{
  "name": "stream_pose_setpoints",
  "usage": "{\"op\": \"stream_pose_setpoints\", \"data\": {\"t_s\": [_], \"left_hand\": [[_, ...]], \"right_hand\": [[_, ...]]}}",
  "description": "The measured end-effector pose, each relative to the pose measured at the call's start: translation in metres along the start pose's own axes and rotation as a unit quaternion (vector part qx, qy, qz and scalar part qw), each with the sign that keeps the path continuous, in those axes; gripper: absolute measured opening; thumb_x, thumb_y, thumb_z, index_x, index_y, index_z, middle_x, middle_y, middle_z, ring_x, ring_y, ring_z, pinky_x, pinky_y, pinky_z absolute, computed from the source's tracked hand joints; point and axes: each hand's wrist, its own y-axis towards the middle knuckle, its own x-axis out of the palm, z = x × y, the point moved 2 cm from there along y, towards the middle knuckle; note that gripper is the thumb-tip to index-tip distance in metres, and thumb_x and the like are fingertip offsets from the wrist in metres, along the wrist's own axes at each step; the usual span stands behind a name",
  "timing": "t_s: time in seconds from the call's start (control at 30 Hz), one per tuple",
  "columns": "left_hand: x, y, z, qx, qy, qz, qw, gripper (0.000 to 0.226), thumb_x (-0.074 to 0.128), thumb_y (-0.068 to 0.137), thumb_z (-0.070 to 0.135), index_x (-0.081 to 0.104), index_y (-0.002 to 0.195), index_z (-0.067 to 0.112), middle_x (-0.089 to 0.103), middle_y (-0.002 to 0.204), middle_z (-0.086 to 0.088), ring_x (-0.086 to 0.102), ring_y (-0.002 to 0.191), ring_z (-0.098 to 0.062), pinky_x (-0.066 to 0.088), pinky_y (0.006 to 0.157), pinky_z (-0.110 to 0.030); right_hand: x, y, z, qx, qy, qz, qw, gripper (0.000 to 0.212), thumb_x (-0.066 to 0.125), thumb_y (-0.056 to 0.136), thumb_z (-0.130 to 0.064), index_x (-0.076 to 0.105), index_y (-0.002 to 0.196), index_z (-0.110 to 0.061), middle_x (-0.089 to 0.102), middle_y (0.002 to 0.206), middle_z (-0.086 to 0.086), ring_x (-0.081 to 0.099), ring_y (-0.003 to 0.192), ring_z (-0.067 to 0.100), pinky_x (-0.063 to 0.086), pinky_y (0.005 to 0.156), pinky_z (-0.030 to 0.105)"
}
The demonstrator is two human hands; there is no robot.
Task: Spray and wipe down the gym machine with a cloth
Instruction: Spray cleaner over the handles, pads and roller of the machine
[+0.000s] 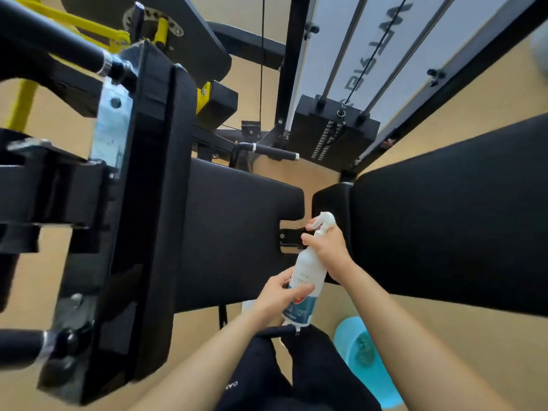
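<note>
"Where is the spray bottle (307,280)?"

"In front of the person, over the gap between the machine's notched pad (237,226) and its wide pad (444,232), with the nozzle pointing up and away."

"And the hands?"

"The right hand (326,246) grips the neck, a finger curled at the trigger. The left hand (280,293) holds the lower part, fingers across the label."

"Anything else?"

"A weight stack (332,134) behind the pads (cable running up from it)."
</note>
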Motion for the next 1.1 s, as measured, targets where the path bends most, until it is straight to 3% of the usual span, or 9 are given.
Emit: {"op": "stream_pose_setpoints", "data": {"t_s": [0.1,0.2,0.37,0.47,0.67,0.83,1.0,1.1], "left_hand": [[0.012,-0.038,-0.036,-0.009,0.014,-0.02,1.0,0.028,0.074,0.094,0.035,0.069,0.121,0.031,0.077,0.106,0.008,0.073,0.098,-0.013,0.058,0.087,-0.03],[0.025,-0.07,-0.076,-0.01,0.022,0.007,1.0,0.025,0.074,0.093,0.037,0.071,0.116,0.026,0.077,0.099,0.011,0.072,0.092,-0.007,0.052,0.08,-0.022],[0.046,-0.117,-0.145,-0.053,0.001,0.077,0.996,0.036,0.078,0.087,0.045,0.068,0.121,0.036,0.076,0.111,0.014,0.071,0.108,-0.008,0.056,0.1,-0.037],[0.063,-0.143,-0.181,-0.061,-0.005,0.1,0.993,0.032,0.077,0.087,0.047,0.068,0.117,0.04,0.076,0.112,0.012,0.071,0.108,-0.008,0.055,0.103,-0.042],[0.082,-0.179,-0.23,-0.077,-0.004,0.119,0.99,0.036,0.075,0.084,0.056,0.071,0.114,0.037,0.077,0.109,0.007,0.072,0.106,-0.017,0.054,0.103,-0.045],[0.084,-0.198,-0.267,-0.101,-0.028,0.125,0.987,0.044,0.079,0.082,0.055,0.07,0.118,0.031,0.077,0.11,0.006,0.073,0.104,-0.015,0.054,0.104,-0.046],[0.079,-0.211,-0.29,-0.124,-0.012,0.102,0.987,0.043,0.078,0.082,0.056,0.071,0.114,0.027,0.076,0.113,-0.005,0.072,0.108,-0.022,0.053,0.105,-0.046],[0.079,-0.215,-0.302,-0.13,-0.012,0.101,0.986,0.041,0.077,0.085,0.054,0.071,0.115,0.026,0.077,0.11,0.0,0.074,0.103,-0.016,0.055,0.103,-0.044]], "right_hand": [[0.007,-0.041,0.028,0.027,-0.008,-0.027,0.999,0.027,0.07,0.089,-0.027,0.055,0.099,-0.007,0.063,0.088,0.01,0.063,0.075,0.022,0.059,0.071,0.044],[0.026,-0.077,0.05,0.025,-0.021,-0.072,0.997,0.025,0.069,0.091,-0.027,0.054,0.085,-0.009,0.057,0.077,0.004,0.055,0.068,0.015,0.049,0.061,0.031],[0.055,-0.13,0.091,-0.005,-0.01,-0.167,0.986,0.012,0.069,0.089,-0.018,0.057,0.09,-0.017,0.059,0.085,0.004,0.06,0.076,0.016,0.052,0.067,0.029],[0.064,-0.159,0.118,0.005,-0.006,-0.168,0.986,0.011,0.069,0.089,-0.015,0.058,0.093,-0.013,0.06,0.087,0.006,0.06,0.076,0.016,0.051,0.063,0.026],[0.08,-0.195,0.174,0.063,-0.02,-0.176,0.982,0.018,0.068,0.094,-0.029,0.059,0.088,-0.014,0.059,0.082,0.007,0.056,0.074,0.02,0.05,0.069,0.035],[0.092,-0.22,0.202,0.093,0.023,-0.206,0.974,0.017,0.07,0.092,-0.02,0.06,0.102,-0.011,0.062,0.087,0.006,0.061,0.077,0.019,0.054,0.07,0.034],[0.108,-0.235,0.235,0.169,0.059,-0.161,0.971,0.02,0.074,0.091,-0.018,0.056,0.082,-0.017,0.058,0.08,0.005,0.057,0.077,0.023,0.051,0.075,0.04],[0.116,-0.242,0.246,0.189,0.063,-0.153,0.968,0.023,0.073,0.092,-0.022,0.054,0.081,-0.017,0.056,0.081,0.006,0.055,0.078,0.024,0.049,0.075,0.039]]}}
